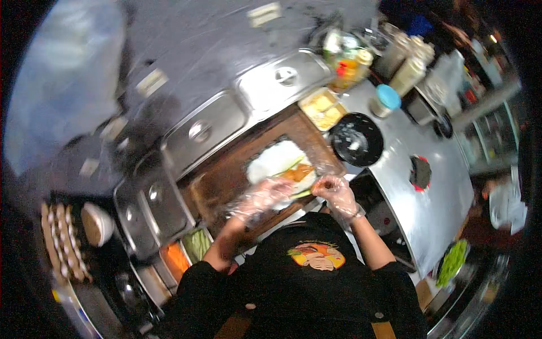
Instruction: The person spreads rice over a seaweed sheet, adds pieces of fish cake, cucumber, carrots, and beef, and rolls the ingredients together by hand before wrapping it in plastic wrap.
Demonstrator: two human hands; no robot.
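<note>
On a brown wooden board (217, 186) lies a flat white sheet (275, 160), with orange-brown filling (298, 173) and a thin green strip on it. Clear plastic gloves cover both hands. My left hand (264, 199) is over the lower left edge of the white sheet, near the filling; its fingers are blurred. At the sheet's lower right, my right hand (337, 195) has its fingers curled in a pinch at the end of a green strip. What lies between those fingertips is too small to make out.
Metal lidded pans (204, 127) line the board's far side. A black bowl (357, 139), a tray of yellow food (322, 109), a blue-lidded jar (385, 100) and bottles stand right. Orange strips (175, 261) and green strips (197, 244) sit in pans lower left.
</note>
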